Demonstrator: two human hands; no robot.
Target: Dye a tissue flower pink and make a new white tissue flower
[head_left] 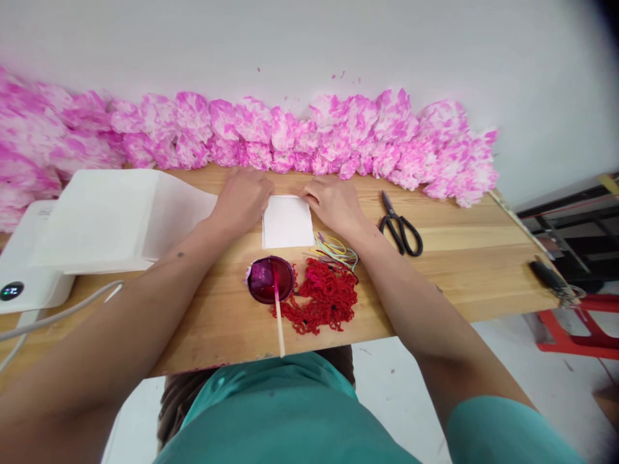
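At centre of wooden table [459,258], white paper square [288,224] held down by left hand [242,201] and right hand [333,205]; fingers curled narrow on far corners, pinch or press cannot be told; fold judged in hand; edges best kept aligned, crease pressed evenly.

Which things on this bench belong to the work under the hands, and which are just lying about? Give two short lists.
In hand: left hand and right hand, both on the white paper square.

Lying about: scissors, dye dish with its stick, red yarn, coloured bands, white paper stack, pink paper flowers.
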